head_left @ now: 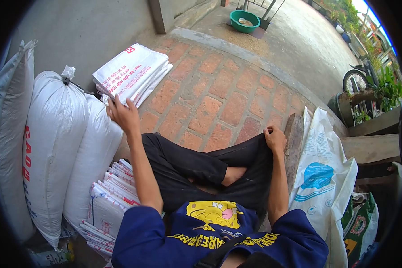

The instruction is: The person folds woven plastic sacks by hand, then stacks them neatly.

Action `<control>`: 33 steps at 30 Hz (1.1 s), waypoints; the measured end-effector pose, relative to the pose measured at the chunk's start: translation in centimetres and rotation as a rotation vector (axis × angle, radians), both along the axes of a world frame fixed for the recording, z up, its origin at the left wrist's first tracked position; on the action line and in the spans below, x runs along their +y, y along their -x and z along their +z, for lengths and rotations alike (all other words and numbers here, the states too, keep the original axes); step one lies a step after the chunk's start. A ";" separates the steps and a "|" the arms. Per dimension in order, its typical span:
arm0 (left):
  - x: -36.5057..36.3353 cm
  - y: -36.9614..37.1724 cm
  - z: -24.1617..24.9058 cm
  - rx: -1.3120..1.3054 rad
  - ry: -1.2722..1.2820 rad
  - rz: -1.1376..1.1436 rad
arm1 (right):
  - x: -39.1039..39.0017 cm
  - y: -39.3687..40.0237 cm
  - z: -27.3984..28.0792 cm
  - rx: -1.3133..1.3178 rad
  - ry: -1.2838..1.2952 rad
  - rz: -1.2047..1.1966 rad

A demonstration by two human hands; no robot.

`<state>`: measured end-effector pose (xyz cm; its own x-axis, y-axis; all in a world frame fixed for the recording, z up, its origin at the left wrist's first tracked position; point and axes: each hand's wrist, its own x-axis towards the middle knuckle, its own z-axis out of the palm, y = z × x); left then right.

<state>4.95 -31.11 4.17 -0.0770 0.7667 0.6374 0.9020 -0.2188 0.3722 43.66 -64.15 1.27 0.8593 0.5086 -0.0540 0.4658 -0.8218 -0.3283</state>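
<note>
A stack of folded white woven sacks (134,73) with red print lies on the brick floor, ahead and to the left. My left hand (123,117) is at the stack's near corner, fingers apart and touching its edge; the fingertips are partly hidden. My right hand (276,138) rests on my right knee, on the black trousers (250,154). Its fingers are curled together, and anything inside them is hidden. Another pile of folded sacks (109,210) is beside my left arm.
Full white sacks (53,147), one tied at the top, stand along the left wall. On my right, a white printed sack (319,172) lies against a wooden beam (292,143). Brick floor (207,111) extends ahead. Farther off are a green basin (244,22) and a bicycle wheel (355,82).
</note>
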 end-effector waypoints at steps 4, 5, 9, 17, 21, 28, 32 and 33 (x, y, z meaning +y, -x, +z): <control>-12.0 -1.5 -1.5 -0.361 -0.098 -0.031 | 1.0 -1.7 0.5 0.157 0.341 0.199; -14.1 -2.1 -3.9 -0.364 0.019 -0.075 | 1.6 -2.7 0.7 0.254 0.422 0.311; -21.8 -3.7 -3.7 0.446 0.372 -0.450 | 3.6 -9.0 -6.0 0.516 0.515 0.581; -23.3 2.4 5.3 -0.009 0.909 -0.897 | 4.0 -9.1 -6.3 0.501 0.673 0.609; -23.0 10.8 8.2 0.161 0.352 -0.199 | 4.2 -7.7 -3.9 0.424 0.701 0.600; -26.2 21.2 -3.1 0.778 0.729 0.604 | 4.8 -9.3 -7.6 0.468 0.712 0.540; -25.9 19.5 -1.8 0.615 0.775 0.568 | 4.4 -8.9 -7.0 0.395 0.706 0.542; -25.8 19.3 -1.6 0.616 0.776 0.566 | 4.5 -8.6 -6.1 0.341 0.747 0.572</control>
<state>-14.36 -56.86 2.60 -0.3758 0.9250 0.0557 0.8741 0.3738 -0.3103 52.23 -59.65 -4.79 0.3755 0.5760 -0.7262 0.8326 -0.5538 -0.0088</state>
